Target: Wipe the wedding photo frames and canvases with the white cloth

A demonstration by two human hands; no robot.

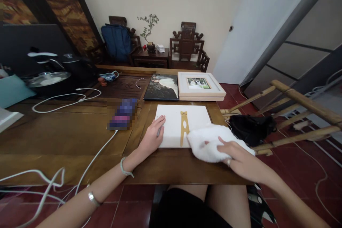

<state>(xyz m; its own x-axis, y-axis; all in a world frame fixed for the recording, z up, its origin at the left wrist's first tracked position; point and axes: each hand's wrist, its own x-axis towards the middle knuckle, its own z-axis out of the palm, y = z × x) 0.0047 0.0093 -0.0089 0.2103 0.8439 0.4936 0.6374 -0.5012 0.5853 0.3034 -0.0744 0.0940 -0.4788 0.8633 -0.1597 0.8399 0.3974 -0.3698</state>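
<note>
The white board (pixel 175 124) lies flat near the front edge of the wooden table (pixel 66 139), face up, with a gold metal stand piece (pixel 184 126) showing on its middle. A white cloth (pixel 211 141) covers the board's near right corner and hangs slightly past the table's right edge. The right hand (pixel 240 160) rests on top of the cloth, fingers spread and pressed flat, gripping nothing. The left hand (pixel 153 137) sits on the board's left edge, fingers loosely curled around a thin dark object (pixel 159 130); what it is cannot be told.

Just behind the board, two frames lie flat side by side: a dark photo print (pixel 161 87) on the left and a pale framed photograph (pixel 200 85) on the right. Left of the board sits a blurred phone (pixel 123 113), with a white cable (pixel 98 153) running from it off the table's front edge. A black bag (pixel 251 128) rests right of the board, beyond the table.
</note>
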